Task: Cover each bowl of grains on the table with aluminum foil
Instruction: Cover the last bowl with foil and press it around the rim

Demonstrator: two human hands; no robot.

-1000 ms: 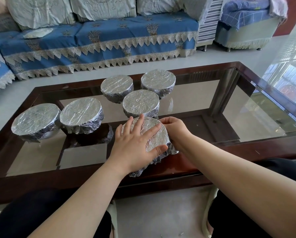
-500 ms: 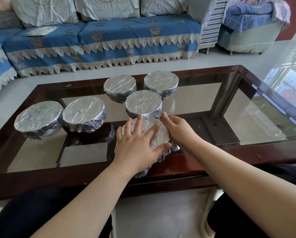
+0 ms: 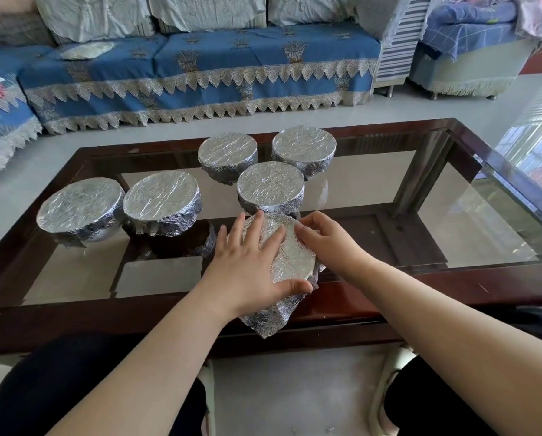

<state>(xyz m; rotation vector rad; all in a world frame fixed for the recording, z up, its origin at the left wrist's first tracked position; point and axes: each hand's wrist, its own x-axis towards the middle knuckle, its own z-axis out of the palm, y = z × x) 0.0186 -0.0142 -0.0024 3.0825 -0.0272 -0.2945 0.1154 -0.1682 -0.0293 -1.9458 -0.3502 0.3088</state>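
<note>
Head view, hands [image 3: 290, 259] pressing foil-covered bowl [image 3: 290, 253], no legible writing

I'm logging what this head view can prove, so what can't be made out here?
- Bowl contents: foil covers every bowl, so no grains show.
- Nearest bowl: its left half is hidden under the left hand.
- Right hand: whether its fingers pinch the foil edge is unclear.
- Under the table: glare blurs it.
</note>
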